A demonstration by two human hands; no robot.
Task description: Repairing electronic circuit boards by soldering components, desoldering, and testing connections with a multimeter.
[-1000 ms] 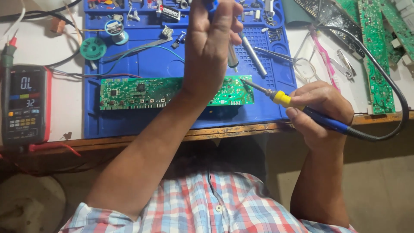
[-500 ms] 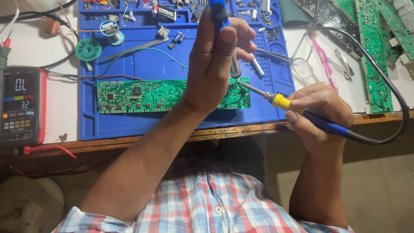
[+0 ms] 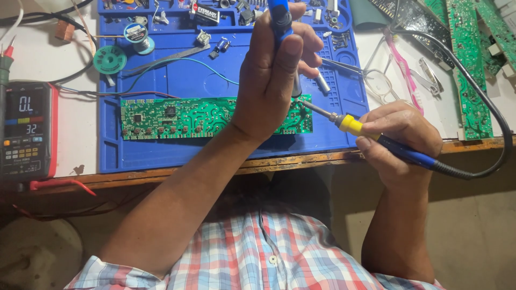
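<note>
Left hand (image 3: 271,80) clenched around blue tool (image 3: 279,19), upright over green circuit board (image 3: 183,117) – right hand (image 3: 400,140) grasping soldering iron (image 3: 371,135), tip on board just under left hand.

green circuit board (image 3: 183,117) | flat on mat | soldering iron (image 3: 376,140) tip touching

Electronics repair workshop. Blue work mat (image 3: 177,156) on tabletop (image 3: 80,161) carries green circuit board (image 3: 177,117). Multimeter (image 3: 27,131), solder spool (image 3: 135,33), spare boards (image 3: 470,80) alongside.
</note>
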